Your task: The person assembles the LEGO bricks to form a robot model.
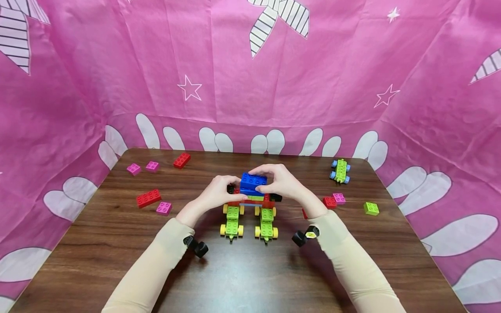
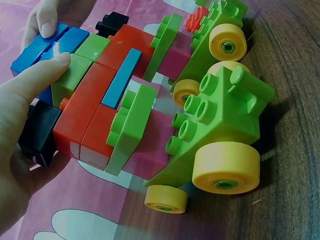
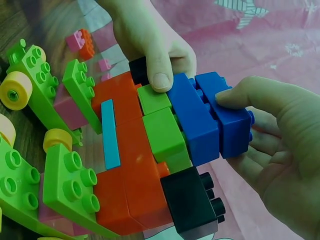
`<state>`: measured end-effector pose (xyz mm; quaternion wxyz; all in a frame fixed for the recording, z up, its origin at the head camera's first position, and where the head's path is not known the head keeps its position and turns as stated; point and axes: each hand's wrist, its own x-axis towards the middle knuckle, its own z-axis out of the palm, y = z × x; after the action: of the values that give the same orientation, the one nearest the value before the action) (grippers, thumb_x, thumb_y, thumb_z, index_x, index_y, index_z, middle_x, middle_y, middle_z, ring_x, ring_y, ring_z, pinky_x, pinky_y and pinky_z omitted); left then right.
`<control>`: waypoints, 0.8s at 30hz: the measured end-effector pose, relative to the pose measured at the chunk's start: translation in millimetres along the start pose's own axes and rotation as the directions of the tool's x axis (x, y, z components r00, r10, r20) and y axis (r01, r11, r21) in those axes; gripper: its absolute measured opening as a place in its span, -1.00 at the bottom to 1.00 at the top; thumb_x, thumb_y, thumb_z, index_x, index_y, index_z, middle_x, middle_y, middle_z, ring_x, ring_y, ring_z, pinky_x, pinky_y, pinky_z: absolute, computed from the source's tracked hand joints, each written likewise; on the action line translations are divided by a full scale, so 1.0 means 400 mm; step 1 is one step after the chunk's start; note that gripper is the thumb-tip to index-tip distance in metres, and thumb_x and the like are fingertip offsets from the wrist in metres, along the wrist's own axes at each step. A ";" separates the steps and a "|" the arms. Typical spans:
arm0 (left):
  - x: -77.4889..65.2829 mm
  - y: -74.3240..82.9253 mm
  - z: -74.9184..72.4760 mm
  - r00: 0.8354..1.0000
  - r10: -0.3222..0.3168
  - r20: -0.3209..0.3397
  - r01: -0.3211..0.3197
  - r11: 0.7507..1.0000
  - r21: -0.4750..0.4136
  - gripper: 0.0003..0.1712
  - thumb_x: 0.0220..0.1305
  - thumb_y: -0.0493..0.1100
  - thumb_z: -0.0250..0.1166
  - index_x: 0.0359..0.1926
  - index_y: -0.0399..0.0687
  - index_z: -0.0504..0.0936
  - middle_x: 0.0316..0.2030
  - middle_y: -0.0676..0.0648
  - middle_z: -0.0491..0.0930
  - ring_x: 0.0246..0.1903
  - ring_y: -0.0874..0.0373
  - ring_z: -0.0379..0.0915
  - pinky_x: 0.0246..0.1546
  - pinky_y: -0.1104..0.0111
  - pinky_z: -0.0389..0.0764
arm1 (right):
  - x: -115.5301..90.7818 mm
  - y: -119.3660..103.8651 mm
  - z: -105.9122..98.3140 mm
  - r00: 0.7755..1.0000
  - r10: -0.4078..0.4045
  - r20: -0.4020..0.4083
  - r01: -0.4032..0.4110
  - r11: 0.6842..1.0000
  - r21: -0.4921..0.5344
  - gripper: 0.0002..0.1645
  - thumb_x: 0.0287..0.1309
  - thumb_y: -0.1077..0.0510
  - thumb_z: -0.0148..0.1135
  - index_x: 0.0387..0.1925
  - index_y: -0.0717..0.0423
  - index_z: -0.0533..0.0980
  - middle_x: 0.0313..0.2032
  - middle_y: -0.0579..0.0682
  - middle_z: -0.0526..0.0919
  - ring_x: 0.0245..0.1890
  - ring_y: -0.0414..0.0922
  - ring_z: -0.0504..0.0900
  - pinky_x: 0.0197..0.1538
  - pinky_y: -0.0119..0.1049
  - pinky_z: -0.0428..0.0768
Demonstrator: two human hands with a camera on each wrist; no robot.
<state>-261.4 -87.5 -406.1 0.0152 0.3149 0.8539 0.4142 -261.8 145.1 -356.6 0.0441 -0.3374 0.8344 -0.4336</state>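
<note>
Blue plastic, glossy and hard-edged: the upper blue brick (image 3: 234,130) is pinched between the right hand's (image 1: 282,181) thumb and fingers, and look, studs show between it and the lower blue brick (image 3: 192,125), so it seems not fully seated! The left hand (image 1: 222,191) grips the brick build (image 1: 251,204) from its side, thumb on the lime bricks (image 3: 162,132). That build stands mid-worktop (image 1: 242,278), on dark wood grain.

Here's the danger: push crookedly and the blue brick could catch on the round studs or pop loose. Those smooth yellow wheels (image 2: 226,167) might roll under pressure, splaying the two lime bases (image 1: 232,226). And if the left hand eases off, the boxy red bricks (image 3: 145,185) and studded black brick (image 3: 190,202), stacked high above, might topple.
</note>
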 end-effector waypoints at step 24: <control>0.001 -0.010 0.009 1.000 -0.020 -0.013 0.020 1.000 -0.016 -0.56 0.08 -0.06 0.47 -0.05 -0.18 0.65 -0.19 -0.06 0.69 -0.17 0.09 0.54 -0.03 0.19 0.58 | 0.001 -0.008 -0.010 0.994 -0.009 0.105 0.020 0.995 -0.098 -0.55 0.09 0.26 0.36 0.06 0.25 0.58 0.01 0.18 0.65 -0.04 0.05 0.63 -0.02 -0.13 0.65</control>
<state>-262.9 -86.4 -411.2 0.0161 0.3035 0.8538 0.4227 -262.0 146.2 -351.7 0.0679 -0.3676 0.8489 -0.3736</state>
